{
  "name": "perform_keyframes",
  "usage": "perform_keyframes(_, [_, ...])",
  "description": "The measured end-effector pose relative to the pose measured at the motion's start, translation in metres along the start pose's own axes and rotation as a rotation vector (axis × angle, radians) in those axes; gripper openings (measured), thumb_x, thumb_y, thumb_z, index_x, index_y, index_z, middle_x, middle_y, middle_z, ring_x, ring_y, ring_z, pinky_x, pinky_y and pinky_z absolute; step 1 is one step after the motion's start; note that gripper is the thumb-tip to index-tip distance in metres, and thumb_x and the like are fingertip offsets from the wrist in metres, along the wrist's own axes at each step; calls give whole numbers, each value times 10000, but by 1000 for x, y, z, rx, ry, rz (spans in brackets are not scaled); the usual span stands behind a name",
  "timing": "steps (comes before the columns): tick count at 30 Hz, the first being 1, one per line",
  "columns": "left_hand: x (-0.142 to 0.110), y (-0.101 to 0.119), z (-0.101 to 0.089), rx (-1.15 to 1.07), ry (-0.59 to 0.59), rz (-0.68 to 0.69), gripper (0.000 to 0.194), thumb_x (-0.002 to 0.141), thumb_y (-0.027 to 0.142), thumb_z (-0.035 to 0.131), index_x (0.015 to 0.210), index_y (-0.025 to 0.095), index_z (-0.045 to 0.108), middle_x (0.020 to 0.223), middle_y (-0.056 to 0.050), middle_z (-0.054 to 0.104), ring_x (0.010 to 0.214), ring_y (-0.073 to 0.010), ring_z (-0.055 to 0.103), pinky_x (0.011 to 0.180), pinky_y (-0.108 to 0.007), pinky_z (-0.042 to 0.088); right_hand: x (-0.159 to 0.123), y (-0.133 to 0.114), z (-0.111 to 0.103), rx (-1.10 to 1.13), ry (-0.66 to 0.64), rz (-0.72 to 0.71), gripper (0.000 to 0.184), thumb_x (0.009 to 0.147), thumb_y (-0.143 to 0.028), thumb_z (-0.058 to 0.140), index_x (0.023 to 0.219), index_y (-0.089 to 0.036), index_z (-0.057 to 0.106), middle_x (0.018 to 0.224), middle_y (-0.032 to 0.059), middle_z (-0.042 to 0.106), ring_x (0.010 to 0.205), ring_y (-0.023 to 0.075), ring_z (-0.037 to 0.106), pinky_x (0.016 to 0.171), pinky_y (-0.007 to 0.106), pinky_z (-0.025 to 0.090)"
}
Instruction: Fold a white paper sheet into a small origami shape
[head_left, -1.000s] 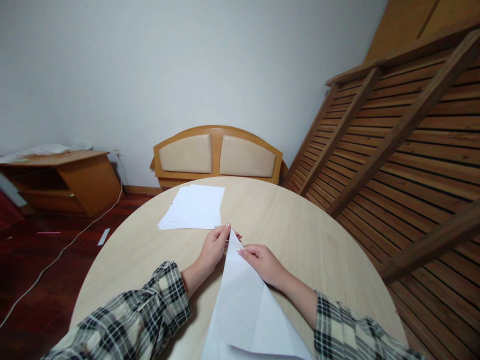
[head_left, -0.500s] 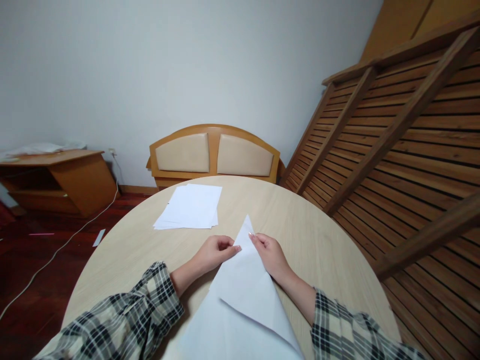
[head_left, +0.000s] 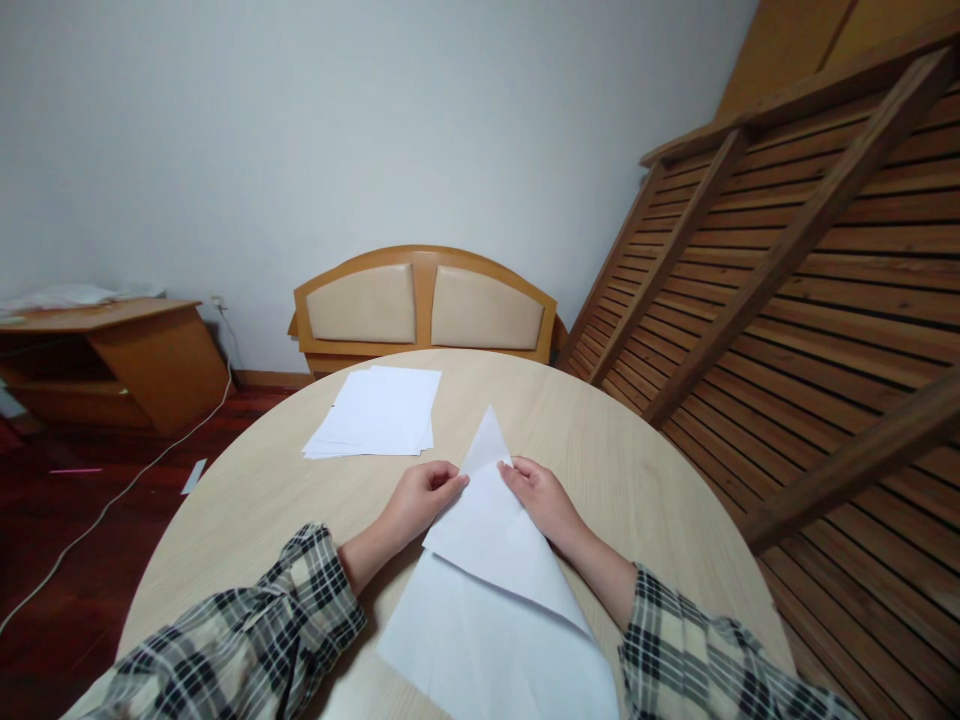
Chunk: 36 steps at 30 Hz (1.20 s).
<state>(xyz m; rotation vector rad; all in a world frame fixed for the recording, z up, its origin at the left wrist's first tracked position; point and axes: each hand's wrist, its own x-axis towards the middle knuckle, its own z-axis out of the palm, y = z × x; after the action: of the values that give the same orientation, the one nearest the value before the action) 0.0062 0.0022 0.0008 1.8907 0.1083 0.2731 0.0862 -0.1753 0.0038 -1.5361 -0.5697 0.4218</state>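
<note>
Between my hands is a sheet of white paper, folded over on itself so that its far end comes to a sharp point. My left hand pinches the left edge of the sheet a little below that point, thumb on top. On the opposite edge my right hand grips the paper with its thumb pressed on the upper layer and the fingers curled behind. The folded flap overlaps the lower part of the sheet, and its loose edge slants down to the right. The paper's near end reaches the bottom of the view.
A stack of white paper lies on the round wooden table, to the far left. Beyond the table stands a padded headboard. A slatted wooden frame leans at the right. A low cabinet and a white cord are at left.
The folded paper has moved away from me, its point now farther up the table. My hands sit lower along its edges, and the flap's loose left corner now shows at the left edge.
</note>
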Motion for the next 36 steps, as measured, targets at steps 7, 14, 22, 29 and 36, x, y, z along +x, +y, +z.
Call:
perform_keyframes(7, [3,-5,-6,13,111,62,311,756,444,596,693,140,599,632,1,510,600,-137,439,548,-243,329,-3,4,2,38,-12,98,477,629,-588,734,768,-142,637,711,55,693,655,189,625,569,273,445])
perform_keyframes(14, [6,-10,-5,5,85,49,329,759,455,595,702,132,622,657,-13,533,617,-142,453,547,-242,334,-5,4,1,87,10,134,435,647,-549,743,764,-144,635,698,44,695,614,161,608,539,251,426])
perform_keyframes(22, [6,-11,-4,-16,77,62,308,757,437,601,695,136,607,632,5,500,587,-127,425,528,-239,312,-5,2,1,117,9,156,428,632,-540,757,758,-147,644,671,27,673,589,148,579,527,246,406])
perform_keyframes(29, [2,-2,-5,-21,74,46,317,748,452,593,686,141,587,632,3,503,586,-133,439,542,-248,323,-4,5,1,92,35,120,437,717,-582,664,753,-147,651,658,18,636,578,137,530,533,252,375])
perform_keyframes(36, [-1,4,-6,-47,43,16,346,726,485,608,700,140,588,620,11,486,577,-129,427,528,-242,310,-4,5,-1,64,50,85,410,710,-562,679,731,-153,657,672,23,643,594,144,533,541,255,384])
